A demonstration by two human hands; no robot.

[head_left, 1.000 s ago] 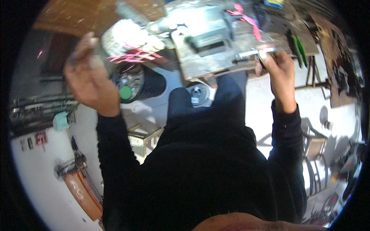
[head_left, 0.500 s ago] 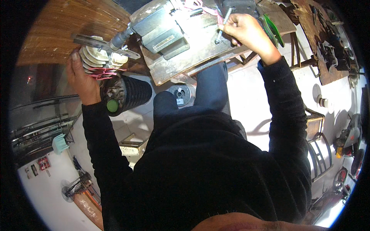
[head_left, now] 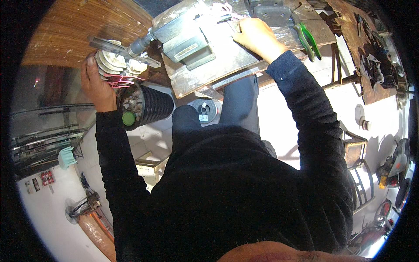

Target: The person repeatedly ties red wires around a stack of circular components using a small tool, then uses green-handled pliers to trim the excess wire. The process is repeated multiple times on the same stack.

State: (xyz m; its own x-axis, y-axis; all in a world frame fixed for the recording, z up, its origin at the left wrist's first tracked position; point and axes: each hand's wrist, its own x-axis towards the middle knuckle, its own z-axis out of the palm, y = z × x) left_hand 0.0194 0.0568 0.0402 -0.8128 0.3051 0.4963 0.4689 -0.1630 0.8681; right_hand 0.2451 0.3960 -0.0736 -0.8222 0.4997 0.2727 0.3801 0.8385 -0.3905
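Note:
My left hand (head_left: 97,85) grips the left side of a winding former (head_left: 112,63), a stack of pale rounded plates with pink ties (head_left: 120,81) hanging from it. A flat metal bar (head_left: 114,49) crosses the former, which sits on the shaft (head_left: 140,44) of a dark boxy machine (head_left: 185,41). Over the board to the machine's right, my right hand (head_left: 257,37) is closed with its fingers curled under. What it pinches is mostly hidden. Pale and pink strips (head_left: 221,8) lie just beyond it, washed out by glare.
Green-handled pliers (head_left: 308,41) lie at the worn wooden board's (head_left: 192,81) right end, near a dark metal bracket (head_left: 273,15). Below the former stands a black ribbed bin (head_left: 152,107) with scraps and a green lid (head_left: 128,118). A grey spool (head_left: 204,109) is on the floor by my legs.
My right hand has moved left and farther over the board; the metal bolt that stood in its fingers no longer shows clearly. My left hand stays on the winding former.

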